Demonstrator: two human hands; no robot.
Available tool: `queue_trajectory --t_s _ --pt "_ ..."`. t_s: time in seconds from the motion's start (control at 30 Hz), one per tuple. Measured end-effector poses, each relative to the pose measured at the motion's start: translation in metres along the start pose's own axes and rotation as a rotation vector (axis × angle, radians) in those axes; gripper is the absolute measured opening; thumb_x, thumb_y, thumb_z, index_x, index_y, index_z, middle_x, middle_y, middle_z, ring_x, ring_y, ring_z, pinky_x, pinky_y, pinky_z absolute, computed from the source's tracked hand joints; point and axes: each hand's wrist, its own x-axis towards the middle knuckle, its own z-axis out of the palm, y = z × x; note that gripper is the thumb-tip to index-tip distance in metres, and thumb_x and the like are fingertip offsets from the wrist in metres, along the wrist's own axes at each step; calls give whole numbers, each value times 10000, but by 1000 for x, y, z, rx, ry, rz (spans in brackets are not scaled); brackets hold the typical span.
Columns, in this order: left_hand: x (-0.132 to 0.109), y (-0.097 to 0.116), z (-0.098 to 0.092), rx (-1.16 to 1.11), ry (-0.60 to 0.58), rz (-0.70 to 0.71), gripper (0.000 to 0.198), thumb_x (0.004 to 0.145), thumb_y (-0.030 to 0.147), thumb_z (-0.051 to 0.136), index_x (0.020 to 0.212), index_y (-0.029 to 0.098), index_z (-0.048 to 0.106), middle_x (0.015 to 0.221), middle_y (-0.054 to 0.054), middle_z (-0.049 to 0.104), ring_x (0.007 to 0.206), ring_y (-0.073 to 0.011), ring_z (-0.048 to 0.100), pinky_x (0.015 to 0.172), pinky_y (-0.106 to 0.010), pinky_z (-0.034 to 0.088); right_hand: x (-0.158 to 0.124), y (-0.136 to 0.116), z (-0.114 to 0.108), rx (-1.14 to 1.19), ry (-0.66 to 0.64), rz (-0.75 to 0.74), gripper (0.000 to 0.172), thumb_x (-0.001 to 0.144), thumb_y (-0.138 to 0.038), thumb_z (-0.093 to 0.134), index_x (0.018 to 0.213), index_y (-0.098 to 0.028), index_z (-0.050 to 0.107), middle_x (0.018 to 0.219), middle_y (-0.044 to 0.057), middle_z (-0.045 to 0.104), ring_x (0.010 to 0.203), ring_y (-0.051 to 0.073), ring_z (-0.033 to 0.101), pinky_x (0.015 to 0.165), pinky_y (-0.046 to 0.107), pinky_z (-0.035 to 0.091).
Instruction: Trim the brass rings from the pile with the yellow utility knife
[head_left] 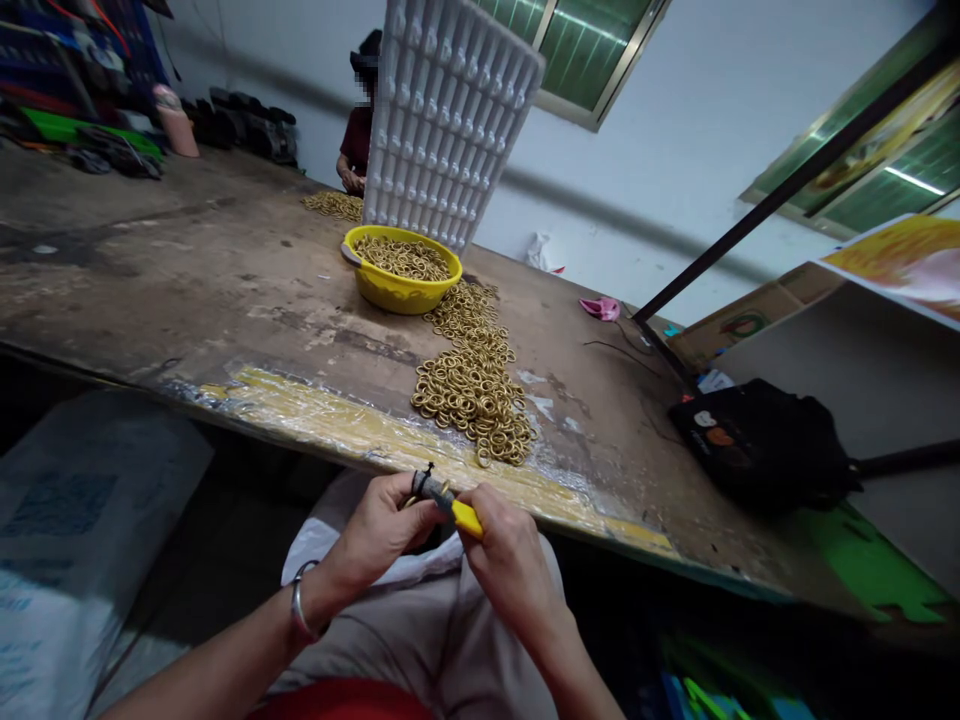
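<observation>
Above my lap, just off the table's front edge, my two hands meet. My left hand [394,525] is closed on a brass ring [410,500], only partly visible between the fingers. In my right hand [501,535] is a yellow-handled tool [466,518], its grey end pointing left at the ring. A short grey cylinder [429,486] with a black tie round it sits at the table edge beside the fingertips. A pile of brass rings [476,390] lies on the table beyond my hands, reaching back to a yellow basin [405,292] full of more rings.
Behind the basin stands a grey moulded plastic tray [450,120]. A person [356,150] sits across the table [187,270] near another ring pile [334,205]. A black bag [757,445] and a dark metal bar [750,205] are at the right. A pink bottle [175,120] stands far left.
</observation>
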Motion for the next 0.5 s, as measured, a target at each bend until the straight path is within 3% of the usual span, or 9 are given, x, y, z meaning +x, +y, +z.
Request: queue_trajectory --t_s 0.23,0.37,0.5 --pt "-1 8 -2 146 12 10 206 747 302 726 685 146 607 503 60 430 454 -65 315 441 -197 259 4 5 8 -203 8 34 304 780 27 458 917 -195 616 846 44 655 748 177 604 635 257 342" --pt "-13 23 1 283 -84 60 218 699 152 722 575 145 543 573 27 490 563 -89 407 528 -203 326 15 32 6 -404 -7 267 254 796 18 467 884 -160 626 763 70 661 653 182 585 586 278 293" --pt "-13 16 -5 170 -189 -21 285 748 309 729 622 142 535 576 28 463 530 -74 360 483 -198 283 26 56 1 -374 90 270 141 861 -89 500 848 -170 614 753 52 649 666 183 579 608 271 306"
